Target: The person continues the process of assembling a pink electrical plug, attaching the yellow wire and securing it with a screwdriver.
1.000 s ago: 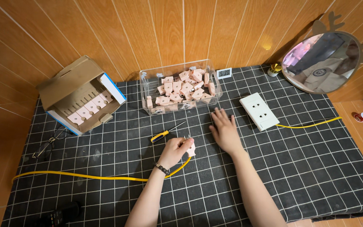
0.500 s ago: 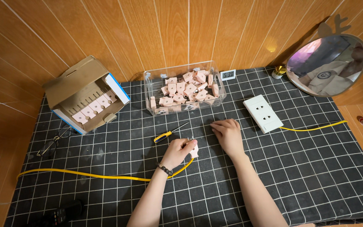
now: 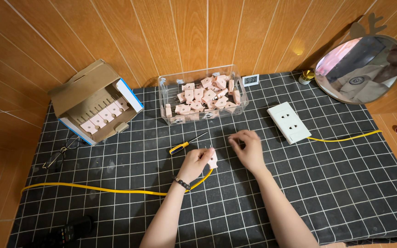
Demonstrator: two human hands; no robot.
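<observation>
A matt black cloth with a white grid [image 3: 345, 193] is being lit beneath a glossy clear plastic tub [image 3: 203, 94], a smooth white plastic socket plate [image 3: 288, 122], and a rough brown cardboard box [image 3: 86, 94]; varnished wood panelling [image 3: 161, 32] is being reflected upon.

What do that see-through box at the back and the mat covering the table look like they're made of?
The see-through box looks like clear hard plastic: glossy walls, with the pink plugs visible through them. The mat seems to be soft cloth or thin vinyl, matte black with a white grid; it drapes at the table's edge. Which of the two, I cannot tell.
</observation>
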